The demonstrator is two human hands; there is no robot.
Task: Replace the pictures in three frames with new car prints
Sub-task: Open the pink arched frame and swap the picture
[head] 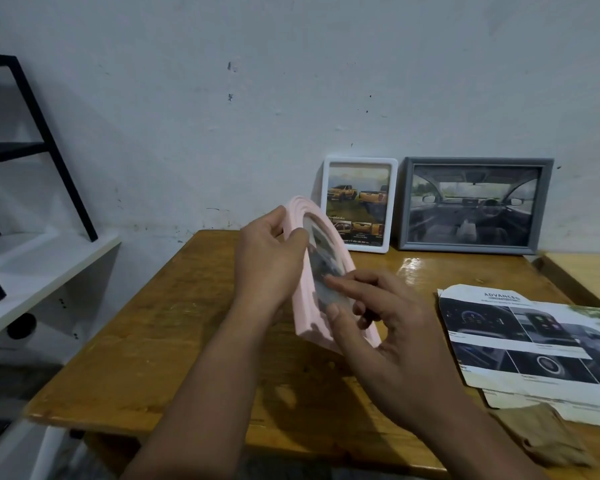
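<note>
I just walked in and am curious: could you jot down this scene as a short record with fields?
Held item: pink frame, upright above the wooden table
Left hand: grips the frame's upper edge
Right hand: fingers at the frame's front, lower part
Against wall: white frame, grey frame, both with car pictures
On table, right: car brochure pages

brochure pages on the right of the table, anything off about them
Yes: the brochure pages have a ragged, unevenly cut top-left edge and lie skewed near the table's right side. A crumpled brown scrap sits by them at the front edge.
</note>
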